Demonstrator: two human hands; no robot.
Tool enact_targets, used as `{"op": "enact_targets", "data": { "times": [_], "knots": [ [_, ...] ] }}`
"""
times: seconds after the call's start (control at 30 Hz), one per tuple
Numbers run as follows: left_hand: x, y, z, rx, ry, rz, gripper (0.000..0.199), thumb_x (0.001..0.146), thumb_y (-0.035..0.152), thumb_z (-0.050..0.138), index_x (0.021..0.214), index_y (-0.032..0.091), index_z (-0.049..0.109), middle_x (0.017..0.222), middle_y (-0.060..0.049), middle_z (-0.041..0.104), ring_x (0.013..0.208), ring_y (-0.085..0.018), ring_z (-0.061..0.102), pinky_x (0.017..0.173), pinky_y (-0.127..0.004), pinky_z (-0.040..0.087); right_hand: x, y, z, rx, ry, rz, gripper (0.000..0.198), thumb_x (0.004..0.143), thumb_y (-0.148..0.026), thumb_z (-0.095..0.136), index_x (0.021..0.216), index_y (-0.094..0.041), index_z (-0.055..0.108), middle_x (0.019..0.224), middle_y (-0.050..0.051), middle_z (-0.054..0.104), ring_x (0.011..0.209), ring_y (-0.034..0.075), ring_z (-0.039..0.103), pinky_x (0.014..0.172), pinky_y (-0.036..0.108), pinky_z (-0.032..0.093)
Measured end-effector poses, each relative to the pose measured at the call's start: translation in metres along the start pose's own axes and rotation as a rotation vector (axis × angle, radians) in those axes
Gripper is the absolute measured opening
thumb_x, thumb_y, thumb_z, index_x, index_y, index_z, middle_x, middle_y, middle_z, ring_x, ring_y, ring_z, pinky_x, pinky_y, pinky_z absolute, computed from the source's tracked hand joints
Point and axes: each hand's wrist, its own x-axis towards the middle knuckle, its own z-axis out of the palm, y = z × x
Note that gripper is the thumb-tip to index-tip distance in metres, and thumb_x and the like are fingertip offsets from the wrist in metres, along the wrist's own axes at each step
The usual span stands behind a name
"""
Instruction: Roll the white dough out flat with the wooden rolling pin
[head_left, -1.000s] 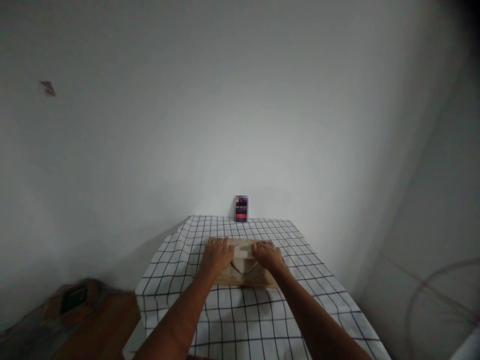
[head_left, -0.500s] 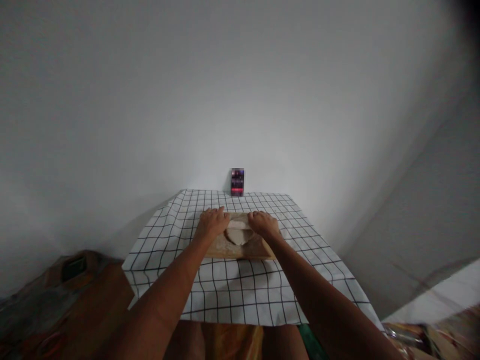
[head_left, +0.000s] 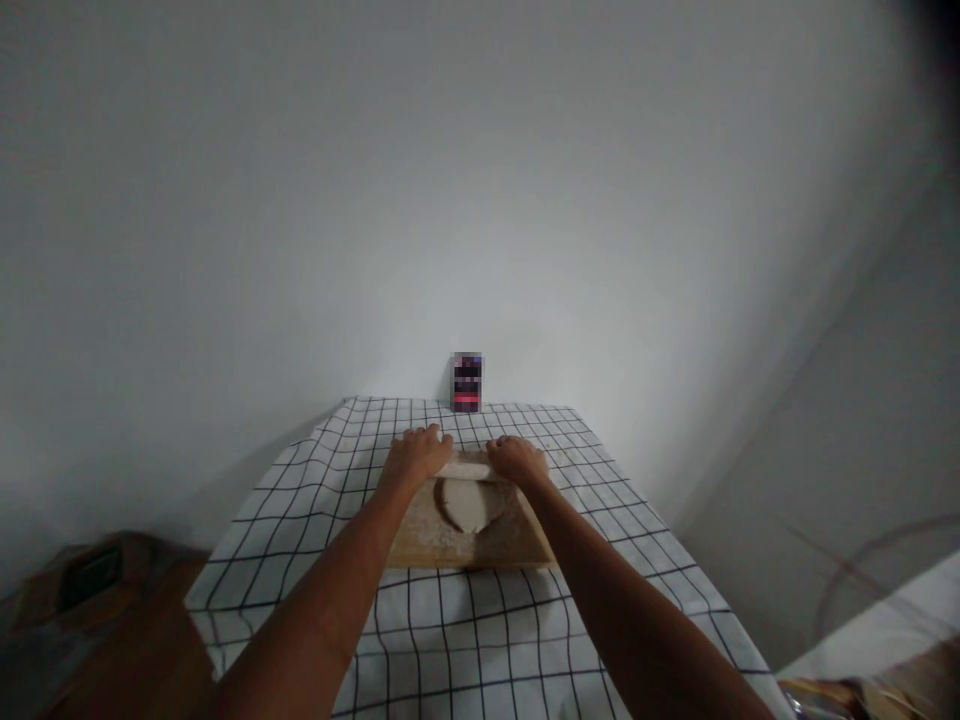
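Observation:
A light-coloured rolling pin (head_left: 468, 470) lies crosswise over the far part of a wooden board (head_left: 442, 552). My left hand (head_left: 418, 452) is closed over its left end, and my right hand (head_left: 519, 459) grips the right end. Both hands hide the pin's ends. Just on the near side of the pin, a flat, pale round of dough (head_left: 471, 504) rests on the board, its far edge meeting the pin. White flour dusts the wood around the dough.
The board sits on a table with a white, black-checked cloth (head_left: 480, 620). At the back, a blurred-out phone-like object (head_left: 467, 382) leans upright against the pale wall (head_left: 480, 200). A brown box-like item (head_left: 90, 580) is low at the left; clutter lies low at the right.
The view has tilted and come nearer, so the board sits lower and larger. The pin is now at the dough's far edge, and more of the dough shows. Both hands still hold the pin.

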Motion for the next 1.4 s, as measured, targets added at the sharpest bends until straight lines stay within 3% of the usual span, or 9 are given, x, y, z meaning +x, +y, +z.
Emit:
{"op": "enact_targets", "data": {
  "times": [0.37, 0.63, 0.77, 0.87, 0.97, 1.07, 1.17, 1.27, 1.4],
  "knots": [
    [-0.009, -0.003, 0.007, 0.009, 0.056, 0.018, 0.046, 0.105, 0.043, 0.046, 0.137, 0.024, 0.071, 0.147, -0.017, 0.073, 0.140, -0.038, 0.061, 0.109, -0.056, 0.053, -0.007, 0.002, 0.004, -0.011, -0.002, -0.025, 0.049, 0.111, -0.040, 0.036, 0.132, -0.020, 0.076, 0.144, 0.018, 0.074, 0.135, 0.034, 0.069, 0.110, 0.052, 0.053],
    [-0.043, -0.004, 0.002, 0.066, 0.148, 0.106, 0.034, 0.106, 0.036, 0.050, 0.123, 0.025, 0.078, 0.138, -0.019, 0.074, 0.138, -0.039, 0.060, 0.108, -0.058, 0.052, -0.035, 0.002, -0.001, -0.077, 0.059, -0.107, 0.047, 0.112, -0.034, 0.035, 0.134, -0.021, 0.074, 0.139, 0.018, 0.075, 0.133, 0.034, 0.068, 0.103, 0.047, 0.056],
    [-0.066, -0.005, -0.004, 0.089, 0.157, 0.214, 0.028, 0.104, 0.029, 0.057, 0.119, 0.027, 0.080, 0.135, -0.017, 0.076, 0.145, -0.040, 0.057, 0.121, -0.058, 0.046, -0.058, 0.001, -0.003, -0.071, 0.112, -0.139, 0.045, 0.112, -0.031, 0.036, 0.132, -0.021, 0.075, 0.141, 0.017, 0.074, 0.137, 0.032, 0.065, 0.105, 0.042, 0.055],
    [-0.082, -0.007, -0.007, 0.126, 0.138, 0.305, 0.036, 0.106, 0.021, 0.047, 0.118, 0.025, 0.080, 0.135, -0.016, 0.078, 0.146, -0.035, 0.058, 0.131, -0.056, 0.036, -0.078, 0.000, -0.005, -0.078, 0.115, -0.167, 0.047, 0.112, -0.029, 0.034, 0.122, -0.022, 0.079, 0.138, 0.016, 0.076, 0.137, 0.032, 0.064, 0.101, 0.041, 0.056],
    [-0.101, -0.006, -0.008, 0.106, 0.121, 0.278, 0.042, 0.108, 0.022, 0.040, 0.126, 0.025, 0.078, 0.140, -0.014, 0.077, 0.145, -0.032, 0.060, 0.133, -0.053, 0.036, -0.097, 0.000, -0.005, -0.075, 0.140, -0.161, 0.050, 0.113, -0.030, 0.031, 0.119, -0.021, 0.081, 0.136, 0.015, 0.078, 0.135, 0.033, 0.066, 0.100, 0.041, 0.057],
    [-0.122, -0.005, -0.007, 0.034, 0.145, 0.196, 0.047, 0.110, 0.031, 0.039, 0.146, 0.028, 0.068, 0.160, -0.010, 0.067, 0.156, -0.031, 0.051, 0.135, -0.052, 0.034, -0.112, 0.002, -0.004, -0.045, 0.151, -0.153, 0.051, 0.114, -0.031, 0.032, 0.118, -0.019, 0.081, 0.134, 0.016, 0.079, 0.131, 0.030, 0.069, 0.104, 0.038, 0.055],
    [-0.134, -0.004, -0.004, -0.002, 0.169, 0.165, 0.053, 0.112, 0.036, 0.034, 0.157, 0.022, 0.060, 0.169, -0.012, 0.057, 0.161, -0.029, 0.046, 0.137, -0.049, 0.032, -0.119, 0.003, -0.002, -0.043, 0.155, -0.162, 0.051, 0.115, -0.030, 0.032, 0.125, -0.017, 0.080, 0.142, 0.016, 0.076, 0.139, 0.030, 0.065, 0.110, 0.037, 0.052],
    [-0.130, -0.004, -0.005, -0.003, 0.181, 0.173, 0.051, 0.112, 0.035, 0.035, 0.149, 0.021, 0.068, 0.158, -0.014, 0.068, 0.153, -0.031, 0.056, 0.133, -0.048, 0.038, -0.114, 0.001, 0.000, -0.067, 0.188, -0.150, 0.051, 0.115, -0.032, 0.032, 0.124, -0.018, 0.080, 0.147, 0.015, 0.073, 0.145, 0.031, 0.060, 0.112, 0.040, 0.051],
    [-0.107, -0.006, -0.006, 0.051, 0.219, 0.242, 0.040, 0.109, 0.029, 0.043, 0.124, 0.023, 0.080, 0.126, -0.015, 0.082, 0.128, -0.035, 0.071, 0.118, -0.051, 0.050, -0.092, -0.002, 0.000, -0.126, 0.206, -0.134, 0.051, 0.114, -0.031, 0.032, 0.117, -0.018, 0.081, 0.135, 0.018, 0.078, 0.138, 0.032, 0.064, 0.104, 0.041, 0.054]
  ]
}}
